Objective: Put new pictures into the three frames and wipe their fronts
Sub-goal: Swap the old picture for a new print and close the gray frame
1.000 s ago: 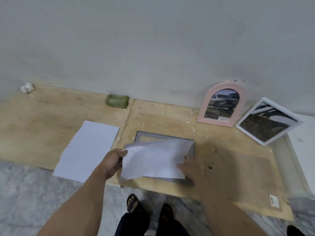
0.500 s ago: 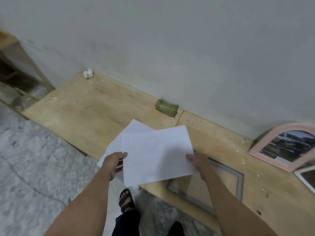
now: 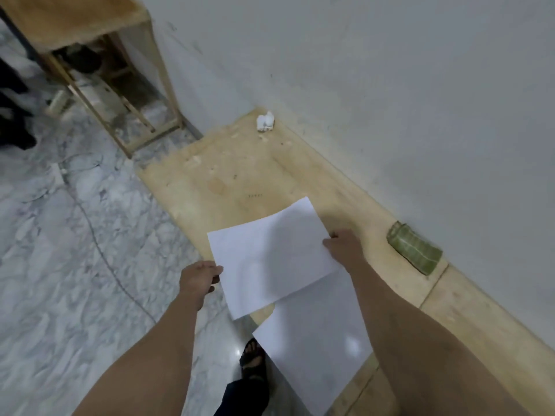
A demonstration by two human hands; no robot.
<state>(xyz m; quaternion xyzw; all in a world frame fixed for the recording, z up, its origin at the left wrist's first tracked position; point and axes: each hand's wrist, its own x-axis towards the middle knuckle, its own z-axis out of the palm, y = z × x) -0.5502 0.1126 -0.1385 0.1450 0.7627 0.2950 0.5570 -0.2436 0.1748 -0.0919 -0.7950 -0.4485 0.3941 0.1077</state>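
Note:
A white sheet of paper, blank side up, hangs just above the low plywood board. My left hand pinches its left edge and my right hand pinches its right edge. A second white sheet lies flat under it, overhanging the board's front edge. A folded green cloth lies against the wall to the right. None of the three picture frames is in view.
A crumpled white tissue lies at the board's far end by the grey wall. A wooden stand rises at the top left. Marble floor with a thin cable spreads to the left. My sandalled foot is below the paper.
I lifted the sheet off the grey frame and carried it left over the other sheet. The view swung left, so the frames left the picture.

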